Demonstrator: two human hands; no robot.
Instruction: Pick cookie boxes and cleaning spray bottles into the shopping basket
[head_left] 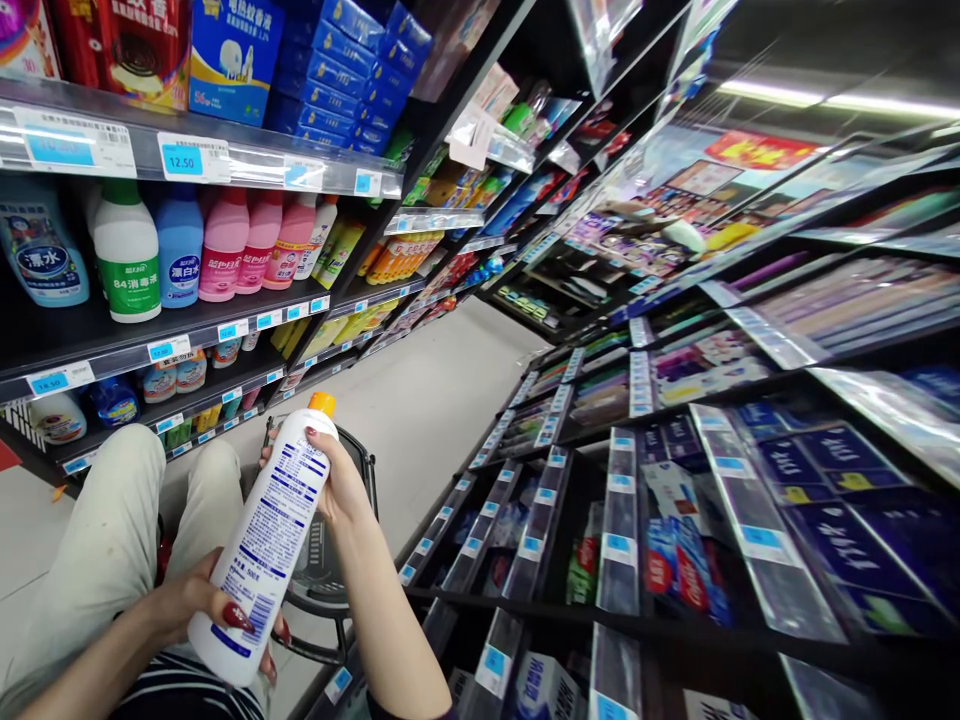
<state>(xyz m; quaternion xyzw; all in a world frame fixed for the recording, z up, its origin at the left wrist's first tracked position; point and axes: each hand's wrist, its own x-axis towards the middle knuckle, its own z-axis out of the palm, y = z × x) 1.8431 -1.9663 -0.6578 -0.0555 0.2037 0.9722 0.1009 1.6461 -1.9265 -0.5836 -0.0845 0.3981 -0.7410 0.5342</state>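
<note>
A white plastic bottle [274,530] with a yellow-orange cap slants across my lap, its back label of small blue print and a barcode facing me. My left hand [199,605] wraps round its lower end, thumb across the barcode side. Near the cap, my right hand [337,470] grips the upper part, thumb on the front and fingers mostly hidden behind. Beneath the bottle, a dark shopping basket [322,570] with a black rim is partly covered by it and my right arm.
Left, a shelf holds a white bottle with a green label [126,255], a blue bottle [180,250] and several pink bottles [225,250]. Boxes [232,60] stand above. Another shelf rack [619,530] with packaged goods runs along the right. A pale floor aisle [442,390] lies between.
</note>
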